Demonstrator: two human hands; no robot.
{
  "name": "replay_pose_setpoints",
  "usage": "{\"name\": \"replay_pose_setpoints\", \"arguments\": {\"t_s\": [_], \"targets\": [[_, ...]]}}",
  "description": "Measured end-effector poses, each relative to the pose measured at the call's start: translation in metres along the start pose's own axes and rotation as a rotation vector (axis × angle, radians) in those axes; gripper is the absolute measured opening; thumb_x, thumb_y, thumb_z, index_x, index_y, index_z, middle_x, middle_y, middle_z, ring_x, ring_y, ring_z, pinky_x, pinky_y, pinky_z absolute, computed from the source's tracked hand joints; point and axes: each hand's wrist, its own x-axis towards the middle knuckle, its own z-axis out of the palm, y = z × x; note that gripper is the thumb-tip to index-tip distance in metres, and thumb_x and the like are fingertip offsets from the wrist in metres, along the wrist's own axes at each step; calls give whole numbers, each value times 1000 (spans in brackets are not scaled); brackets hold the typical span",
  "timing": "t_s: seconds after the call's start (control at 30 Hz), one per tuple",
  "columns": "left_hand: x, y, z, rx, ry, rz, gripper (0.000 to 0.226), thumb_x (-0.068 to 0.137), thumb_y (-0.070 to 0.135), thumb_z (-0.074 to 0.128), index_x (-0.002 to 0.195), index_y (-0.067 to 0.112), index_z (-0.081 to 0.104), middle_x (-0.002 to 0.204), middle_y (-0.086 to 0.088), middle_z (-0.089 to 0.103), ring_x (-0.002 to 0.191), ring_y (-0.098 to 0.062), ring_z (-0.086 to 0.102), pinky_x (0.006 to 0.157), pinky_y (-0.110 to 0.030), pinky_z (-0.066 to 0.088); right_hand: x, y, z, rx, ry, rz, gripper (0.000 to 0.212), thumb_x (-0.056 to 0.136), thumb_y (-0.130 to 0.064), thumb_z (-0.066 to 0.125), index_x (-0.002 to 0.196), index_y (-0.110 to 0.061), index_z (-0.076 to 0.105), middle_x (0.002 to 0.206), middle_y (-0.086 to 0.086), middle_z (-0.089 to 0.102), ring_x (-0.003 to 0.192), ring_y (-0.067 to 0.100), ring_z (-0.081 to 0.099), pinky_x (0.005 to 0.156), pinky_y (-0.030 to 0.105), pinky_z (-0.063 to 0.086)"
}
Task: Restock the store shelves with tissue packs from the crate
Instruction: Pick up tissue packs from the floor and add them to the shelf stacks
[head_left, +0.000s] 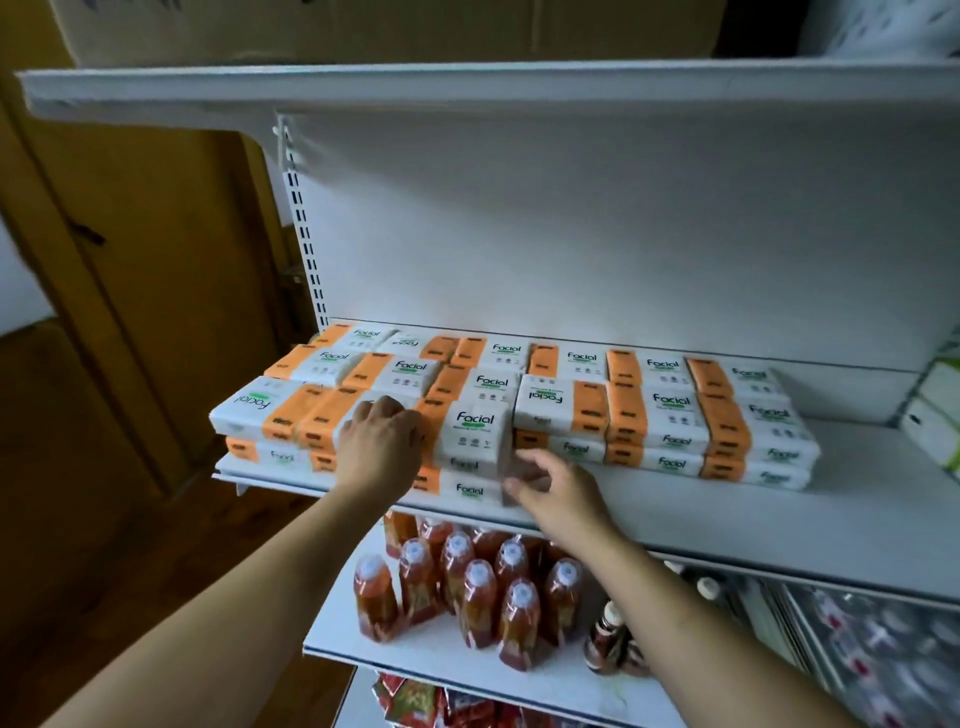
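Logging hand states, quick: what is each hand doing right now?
Left hand: fingers curled over a top tissue pack, holding it.
Right hand: open, fingers touching the end of the neighbouring stack.

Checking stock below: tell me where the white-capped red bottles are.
Head view, low centre: the white-capped red bottles stand on the shelf directly beneath the tissue packs.

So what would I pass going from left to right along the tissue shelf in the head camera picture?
Brown boxes → left tissue stack → left hand → middle tissue stack → right hand → right tissue stacks → white-and-green packs at the edge.
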Motion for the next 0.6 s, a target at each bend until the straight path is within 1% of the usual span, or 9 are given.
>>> {"name": "replay_pose_setpoints", "arguments": {"t_s": [0.07,0.13,0.23,0.3,0.37,0.4,0.47,0.53,0.6], "targets": [[-4,15,-4,-64,79,8,31,95,25,48,122,17,61,123,-8,56,116,-30,45,91,-40,39,-12,9,-15,79,39,33,38,86,-26,64,123,-20,58,104,-4,61,88,9,55,74,19,41],[-11,43,-8,-159,125,95,27,91,20,54,113,11,67,115,-12,62,111,-36,50,87,-42,43,-25,23,-33,185,108,97,32,86,-20,64,118,-17,60,95,-6,61,87,14,58,71,20,42],[-31,103,-6,-320,135,242,29,82,21,53,98,7,72,97,-16,67,94,-39,59,78,-41,48,-52,49,-68,309,243,172,23,86,-16,64,108,-12,65,86,-7,63,87,22,64,75,27,46],[-49,148,-3,-403,96,278,28,83,22,52,96,7,72,96,-14,68,91,-37,59,78,-39,47,-78,68,-98,345,319,196,13,85,-15,64,97,-16,65,85,-5,65,86,25,65,81,32,49],[-72,197,2,-489,47,299,22,87,20,56,98,9,72,100,-11,67,93,-34,59,79,-34,45,-110,89,-134,365,401,198,11,84,-12,65,90,-21,65,85,-3,66,85,23,65,85,35,50],[-85,222,5,-529,9,299,21,89,20,57,102,11,71,103,-9,66,94,-31,59,80,-32,44,-128,102,-153,380,447,201,12,84,-10,65,89,-21,65,83,-2,66,84,22,63,86,36,50],[-115,275,11,-604,-87,305,24,89,21,59,109,12,68,107,-7,65,94,-25,60,81,-27,42,-170,130,-193,396,532,243,8,85,-7,63,88,-13,66,78,-2,65,81,20,61,79,34,50],[-145,331,18,-672,-194,346,25,89,22,60,111,13,68,107,-7,64,91,-23,61,80,-24,40,-214,159,-234,411,605,300,6,88,-8,60,88,-10,66,74,-2,63,76,20,59,66,27,46],[-177,385,24,-727,-277,391,24,89,21,60,110,12,68,105,-7,64,90,-23,62,78,-23,39,-255,188,-273,413,679,364,7,90,-11,59,90,-9,65,77,2,63,77,22,60,62,25,44]]}}
